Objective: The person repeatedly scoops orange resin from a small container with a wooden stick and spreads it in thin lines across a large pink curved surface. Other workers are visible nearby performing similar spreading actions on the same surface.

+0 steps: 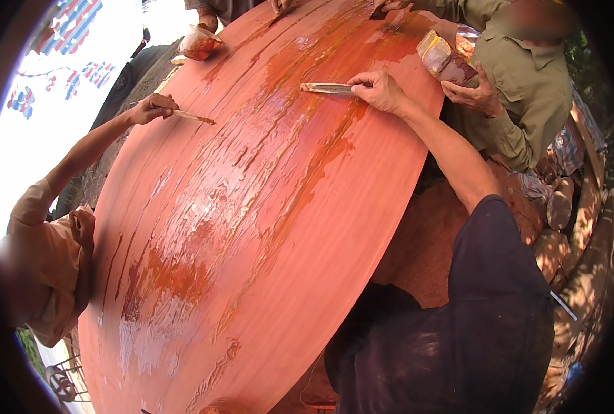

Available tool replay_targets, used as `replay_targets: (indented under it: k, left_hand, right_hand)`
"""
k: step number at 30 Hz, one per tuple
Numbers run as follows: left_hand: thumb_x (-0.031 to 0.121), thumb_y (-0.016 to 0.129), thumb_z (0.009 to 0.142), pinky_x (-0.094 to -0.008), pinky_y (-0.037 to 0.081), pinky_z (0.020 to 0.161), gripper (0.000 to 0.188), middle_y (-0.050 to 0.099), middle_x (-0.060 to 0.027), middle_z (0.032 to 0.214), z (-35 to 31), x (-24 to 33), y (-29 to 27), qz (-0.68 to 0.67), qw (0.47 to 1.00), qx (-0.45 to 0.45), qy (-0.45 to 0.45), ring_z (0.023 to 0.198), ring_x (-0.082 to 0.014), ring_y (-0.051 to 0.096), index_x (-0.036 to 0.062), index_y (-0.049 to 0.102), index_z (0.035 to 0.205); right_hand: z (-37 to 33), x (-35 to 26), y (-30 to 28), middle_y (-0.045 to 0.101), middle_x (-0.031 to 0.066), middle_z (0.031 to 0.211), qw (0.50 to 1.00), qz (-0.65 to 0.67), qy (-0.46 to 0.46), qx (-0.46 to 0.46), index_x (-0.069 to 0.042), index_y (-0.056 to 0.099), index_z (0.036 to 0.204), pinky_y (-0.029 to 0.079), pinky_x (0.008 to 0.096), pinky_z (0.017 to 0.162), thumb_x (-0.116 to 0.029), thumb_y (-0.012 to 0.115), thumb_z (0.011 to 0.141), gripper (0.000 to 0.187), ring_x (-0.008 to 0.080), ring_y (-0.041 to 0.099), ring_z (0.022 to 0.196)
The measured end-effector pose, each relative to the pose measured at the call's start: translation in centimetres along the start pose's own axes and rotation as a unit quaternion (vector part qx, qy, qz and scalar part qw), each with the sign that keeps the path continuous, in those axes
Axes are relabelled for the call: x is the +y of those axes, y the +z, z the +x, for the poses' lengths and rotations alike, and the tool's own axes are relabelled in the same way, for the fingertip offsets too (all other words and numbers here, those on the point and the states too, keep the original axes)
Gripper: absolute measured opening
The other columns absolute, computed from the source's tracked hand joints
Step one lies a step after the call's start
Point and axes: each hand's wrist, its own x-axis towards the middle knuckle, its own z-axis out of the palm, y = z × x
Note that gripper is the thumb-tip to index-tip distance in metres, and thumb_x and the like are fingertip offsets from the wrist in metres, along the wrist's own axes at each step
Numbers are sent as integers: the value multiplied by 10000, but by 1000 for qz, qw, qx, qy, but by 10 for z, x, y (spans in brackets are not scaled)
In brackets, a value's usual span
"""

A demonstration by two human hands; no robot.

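A long, reddish wooden slab (341,234) spreads out in front of me, with wet, glossy amber-brown liquid (176,276) streaked along its grain. Over its far right part, my right hand (383,91) is closed around one end of a thin, flat, pale tool (326,88) with a brownish tip. The tool points left, low over the wet streaks; whether it touches them I cannot tell. At the bottom edge, a cut-off reddish-brown shape (223,408) may be part of my left hand; no fingers can be made out.
A co-worker's hand (154,108) at the left holds a thin stick-like tool (194,116) over the slab. At right, another person's hand (483,93) holds a see-through container (445,58) of dark liquid. A bag-like container (200,43) is at the far left. Rocks (561,203) lie beyond the right side.
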Motion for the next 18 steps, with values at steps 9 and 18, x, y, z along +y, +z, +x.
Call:
replay_targets:
  k: [9,18]
  left_hand:
    - [221,606,1051,-352,458,710,288,644,-93,859,-6,19,0,-3,999,20,-38,756,-169,576,-38,680,1152]
    - [269,665,1012,-365,494,705,361,673,-141,903,-112,275,92,63,892,339,-293,777,-200,608,-51,687,1177]
  right_hand:
    - [-9,-10,16,747,58,842,1000,-7,21,-2,-26,768,1088,536,296,741,-227,676,908,285,126,684,788]
    - [-28,-25,31,742,61,826,999,-7,31,-9,-26,770,1082,534,298,728,-233,670,907,288,128,676,760]
